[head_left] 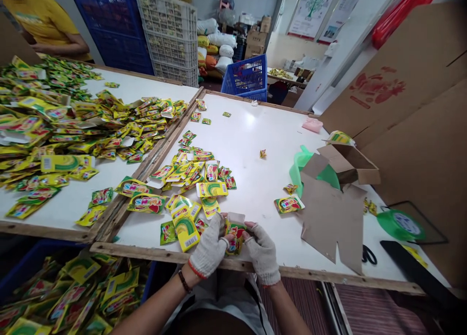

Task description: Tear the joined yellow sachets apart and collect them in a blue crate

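Note:
Both my hands wear white knit fingerless gloves and meet at the near edge of the white table (255, 145). My left hand (210, 247) and my right hand (263, 252) together grip one small yellow-green-red packet box (235, 230), its white top flap standing up. A loose heap of the same packets (193, 179) lies just beyond my left hand. A single packet (289, 204) rests to the right of my right hand.
An open cardboard box (343, 167) with green plastic lies at the right, over flattened cardboard (328, 213). A green tape roll (399, 224) and scissors (368, 254) lie nearby. The left table (142, 87) holds a big packet pile. A person in yellow (44, 21) stands far left.

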`<action>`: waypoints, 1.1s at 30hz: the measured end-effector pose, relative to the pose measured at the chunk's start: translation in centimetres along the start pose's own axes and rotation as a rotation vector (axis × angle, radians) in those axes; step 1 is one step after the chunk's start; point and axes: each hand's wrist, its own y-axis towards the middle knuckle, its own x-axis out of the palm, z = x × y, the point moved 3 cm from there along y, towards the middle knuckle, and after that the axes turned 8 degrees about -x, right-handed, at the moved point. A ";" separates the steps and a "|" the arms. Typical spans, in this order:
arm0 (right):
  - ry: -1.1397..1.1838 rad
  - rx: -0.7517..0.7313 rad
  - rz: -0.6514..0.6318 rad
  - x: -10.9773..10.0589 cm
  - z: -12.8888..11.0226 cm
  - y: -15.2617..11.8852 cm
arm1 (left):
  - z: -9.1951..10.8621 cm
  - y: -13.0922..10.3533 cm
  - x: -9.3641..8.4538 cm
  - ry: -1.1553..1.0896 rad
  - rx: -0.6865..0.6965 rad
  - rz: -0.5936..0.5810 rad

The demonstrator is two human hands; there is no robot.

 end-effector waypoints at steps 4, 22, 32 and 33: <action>-0.027 -0.022 -0.051 -0.2 0.0 0.3 | 0.8 -0.4 -1.0 0.120 0.014 0.009; -0.176 -0.201 -0.288 0.7 -3.2 1.9 | 2.7 1.4 -3.0 0.286 0.103 -0.136; -0.160 -0.204 -0.422 -0.2 -3.3 2.0 | 4.3 0.7 -3.8 0.401 0.287 -0.284; -0.157 -0.278 -0.446 -0.4 -3.1 1.5 | 4.0 0.2 -4.0 0.467 0.362 -0.278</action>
